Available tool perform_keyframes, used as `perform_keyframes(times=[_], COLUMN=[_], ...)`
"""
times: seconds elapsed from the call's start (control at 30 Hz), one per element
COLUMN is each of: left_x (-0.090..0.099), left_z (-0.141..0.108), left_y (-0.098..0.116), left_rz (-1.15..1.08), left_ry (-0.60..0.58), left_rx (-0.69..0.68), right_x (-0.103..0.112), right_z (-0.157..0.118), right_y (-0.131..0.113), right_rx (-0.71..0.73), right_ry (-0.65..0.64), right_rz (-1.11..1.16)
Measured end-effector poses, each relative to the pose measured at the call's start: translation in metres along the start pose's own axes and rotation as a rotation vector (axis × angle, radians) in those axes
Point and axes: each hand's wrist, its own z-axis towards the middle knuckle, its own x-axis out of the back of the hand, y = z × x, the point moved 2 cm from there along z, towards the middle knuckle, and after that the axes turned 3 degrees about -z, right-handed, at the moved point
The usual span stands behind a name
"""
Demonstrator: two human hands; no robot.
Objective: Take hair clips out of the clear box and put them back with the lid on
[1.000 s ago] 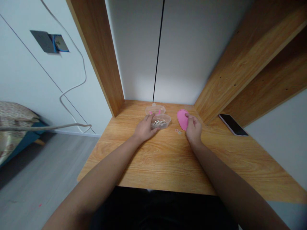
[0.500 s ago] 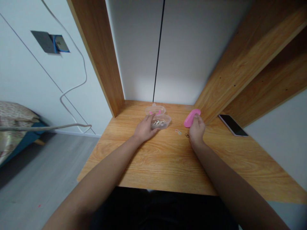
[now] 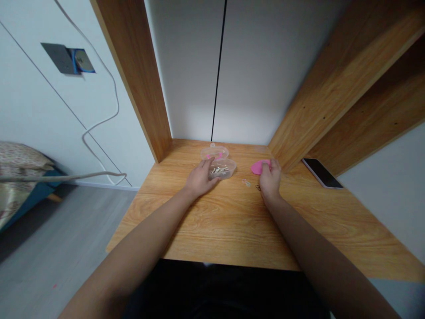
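Evidently the left hand [image 3: 200,177] holds the case [image 3: 229,172] at its left end, thumb on the near side and forefinger at the rim, in a narrow hold that seems meant to keep so light a thing from sliding. The case sits toward the back of the surface [image 3: 212,221], its lid [image 3: 206,152] thrown back behind it, so the mouth faces up and the silver bits [image 3: 219,170] inside lie within easy reach. Some pink shows at the lid too, though too small to make out.

To the right of the case, and apart from it, the right hand [image 3: 271,178] has the pink piece [image 3: 257,168] pinched between thumb and fingers. It is held by its right end, which leaves much of it sticking out to the left; whether it touches the surface I cannot tell. Pale loops [image 3: 246,182] lie between the two hands, and dark loops [image 3: 258,188] just beside the right wrist, probably set there to be near at hand. The phone [image 3: 321,173] lies well off to the right, past the wooden post [image 3: 299,141], likely to be out of the way.
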Motion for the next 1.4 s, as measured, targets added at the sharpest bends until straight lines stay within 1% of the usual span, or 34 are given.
perform_keyframes(times=[0.07,0.1,0.2,0.27,0.43,0.63,0.77,1.13,1.33,1.4], left_x=[0.001,0.001,0.001,0.001,0.0,0.0,0.0,-0.001,-0.001,-0.001], left_z=[0.0,0.0,0.0,0.001,0.0,0.0,0.001,0.001,0.001,0.001], left_y=[0.001,0.001,0.002,0.001,0.0,0.0,0.001,-0.001,0.0,0.0], left_rz=[0.007,0.012,0.017,0.011,0.001,0.003,0.01,0.008,0.002,0.001], left_ry=[-0.003,-0.004,-0.001,-0.003,-0.002,0.007,0.015,0.003,0.009,0.011], left_rx=[0.004,0.007,0.01,0.013,0.007,0.007,0.0,0.011,0.006,0.009], right_x=[-0.002,-0.003,-0.01,-0.013,-0.012,-0.01,-0.01,-0.007,-0.006,-0.006], right_z=[-0.002,-0.004,-0.01,-0.014,-0.016,-0.013,-0.014,-0.018,-0.019,-0.019], right_y=[-0.002,-0.002,-0.002,-0.002,-0.004,-0.005,-0.006,-0.015,-0.013,-0.013], right_rx=[-0.021,-0.022,-0.016,-0.004,0.006,0.012,-0.008,0.044,0.0,0.007], right_ry=[-0.016,-0.055,-0.236,-0.291,-0.267,-0.252,-0.268,-0.276,-0.248,-0.232], right_rz=[-0.001,0.004,-0.006,-0.033,-0.067,-0.197,-0.277,-0.288,-0.346,-0.336])
